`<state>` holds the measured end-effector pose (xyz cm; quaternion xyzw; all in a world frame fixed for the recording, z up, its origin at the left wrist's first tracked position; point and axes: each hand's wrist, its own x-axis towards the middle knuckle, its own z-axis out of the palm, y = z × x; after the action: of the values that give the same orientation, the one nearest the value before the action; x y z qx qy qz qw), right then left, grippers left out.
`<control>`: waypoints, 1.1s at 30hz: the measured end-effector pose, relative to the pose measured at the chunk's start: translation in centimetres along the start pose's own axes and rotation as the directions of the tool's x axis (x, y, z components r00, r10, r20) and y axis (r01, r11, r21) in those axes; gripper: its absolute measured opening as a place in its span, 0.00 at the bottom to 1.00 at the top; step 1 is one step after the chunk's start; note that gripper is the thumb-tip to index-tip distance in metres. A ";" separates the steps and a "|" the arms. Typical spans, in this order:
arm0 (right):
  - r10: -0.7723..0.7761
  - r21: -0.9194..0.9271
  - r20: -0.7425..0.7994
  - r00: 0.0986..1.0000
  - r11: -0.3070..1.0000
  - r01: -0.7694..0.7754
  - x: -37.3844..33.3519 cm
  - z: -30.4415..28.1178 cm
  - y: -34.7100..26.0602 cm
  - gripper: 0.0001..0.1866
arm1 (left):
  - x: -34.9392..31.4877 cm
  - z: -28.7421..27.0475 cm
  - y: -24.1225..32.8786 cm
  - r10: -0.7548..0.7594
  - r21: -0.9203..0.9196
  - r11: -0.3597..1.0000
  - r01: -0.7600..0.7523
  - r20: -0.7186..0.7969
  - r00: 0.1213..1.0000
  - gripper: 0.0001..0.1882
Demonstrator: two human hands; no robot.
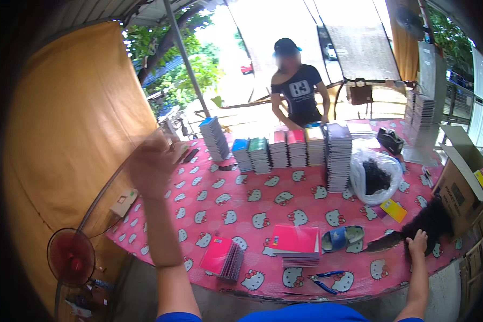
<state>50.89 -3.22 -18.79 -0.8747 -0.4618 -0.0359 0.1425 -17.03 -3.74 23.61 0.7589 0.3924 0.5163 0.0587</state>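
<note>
My left hand [154, 167] is raised over the left side of the table and smeared by motion, so its fingers cannot be read. At the table's right my right hand [417, 244] rests at the near edge of a heap of black, bristly strands [433, 221], possibly binding coils, its fingers apart. Between my forearms lie a stack of pink-covered notebooks [296, 239] and a leaning, fanned pile of pink notebooks [221, 257]. Close to them are blue-handled pliers [325, 283] and a blue slipper-like item [342, 238].
Across the pink patterned table [268, 206] a person [299, 88] stands behind several notebook stacks [296, 149]. A white plastic bag [375, 177] holds more black strands. An open cardboard box [459, 188] stands right; a red fan [71, 257] is at left.
</note>
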 end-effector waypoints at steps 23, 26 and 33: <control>-0.026 0.029 0.062 0.998 0.999 0.025 2.9 -1.9 -3.1 0.09 | -11.2 27.4 -11.2 -0.376 0.056 0.905 0.421 0.567 0.733 0.11; -0.127 0.123 -0.027 0.992 0.984 0.129 4.2 -1.3 -1.1 0.10 | -11.4 27.6 -10.4 -0.352 -0.065 0.912 0.404 0.379 0.856 0.07; -0.177 0.033 0.005 0.984 0.984 0.177 1.5 -6.6 -6.7 0.10 | -12.1 24.6 -4.5 -0.130 0.210 0.974 0.086 0.202 0.971 0.06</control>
<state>46.72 -0.33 -10.77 -0.8280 -0.5387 -0.0374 0.1512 -0.90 -0.81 1.12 0.7897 0.4745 0.3855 0.0524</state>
